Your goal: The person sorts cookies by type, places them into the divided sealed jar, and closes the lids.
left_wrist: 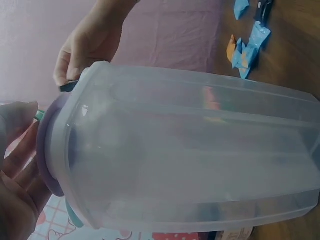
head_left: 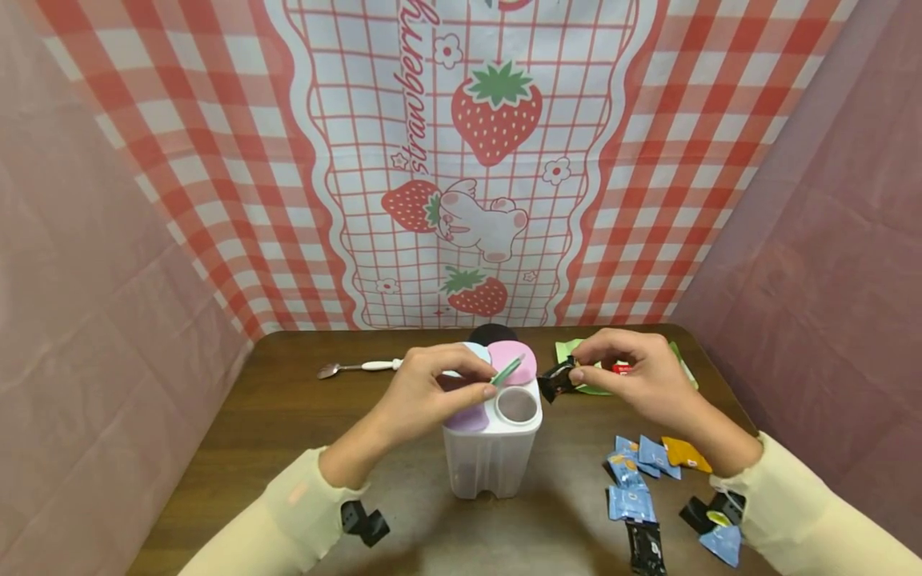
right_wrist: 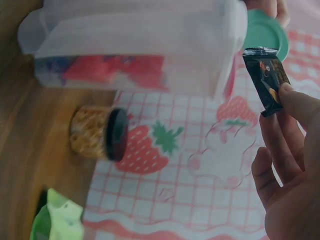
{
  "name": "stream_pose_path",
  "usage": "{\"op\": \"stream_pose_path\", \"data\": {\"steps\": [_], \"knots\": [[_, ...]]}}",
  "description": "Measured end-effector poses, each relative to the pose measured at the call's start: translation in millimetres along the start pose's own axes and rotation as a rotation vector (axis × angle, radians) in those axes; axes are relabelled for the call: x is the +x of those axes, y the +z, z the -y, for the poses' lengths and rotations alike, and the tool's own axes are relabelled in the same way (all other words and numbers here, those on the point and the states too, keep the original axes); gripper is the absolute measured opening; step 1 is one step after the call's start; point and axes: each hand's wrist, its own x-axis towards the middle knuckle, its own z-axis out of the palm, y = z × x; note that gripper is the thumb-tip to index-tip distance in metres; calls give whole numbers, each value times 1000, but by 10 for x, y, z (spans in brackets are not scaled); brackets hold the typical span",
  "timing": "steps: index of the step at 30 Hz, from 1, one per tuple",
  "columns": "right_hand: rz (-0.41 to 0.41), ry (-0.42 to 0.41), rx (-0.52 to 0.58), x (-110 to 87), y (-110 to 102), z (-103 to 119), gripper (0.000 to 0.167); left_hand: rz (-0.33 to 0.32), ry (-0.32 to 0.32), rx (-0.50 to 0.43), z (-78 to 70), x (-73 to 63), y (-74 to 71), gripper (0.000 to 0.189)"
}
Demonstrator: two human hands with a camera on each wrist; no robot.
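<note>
Our left hand [head_left: 432,388] pinches a green lid [head_left: 508,370], tilted above the container [head_left: 490,468]. Our right hand [head_left: 641,372] holds a small black packet [head_left: 556,382] between thumb and fingertips, just right of the container's uncovered round opening [head_left: 517,406]. To do this well, we'd judge, keep the lid aside, centre the packet over the opening — narrow end first — and release once it clears the rim. The container stands upright on the desk [head_left: 288,448], its pink lid [head_left: 515,360] and purple lid [head_left: 470,418] closed. Left lies a spoon [head_left: 360,367]; far behind, a black-lidded jar [right_wrist: 90,132]; near right, blue packets [head_left: 631,504] and an orange packet [head_left: 686,454].
</note>
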Motion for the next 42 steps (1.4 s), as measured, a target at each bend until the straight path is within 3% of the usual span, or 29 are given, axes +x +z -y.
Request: {"op": "stream_pose_path", "data": {"steps": [9, 20, 26, 35, 42], "knots": [[-2, -109, 32, 77, 122, 235, 29, -9, -49, 30, -48, 4, -12, 11], [14, -359, 88, 152, 311, 227, 33, 2, -61, 71, -88, 0, -40, 10], [60, -449, 96, 183, 381, 209, 33, -1, -52, 65, -80, -6, -36, 10], [114, -411, 54, 193, 461, 194, 26, -4, -40, 70, -60, -10, -21, 11], [202, -373, -25, 160, 518, 210, 25, -2, -32, 72, -64, -11, -10, 11]]}}
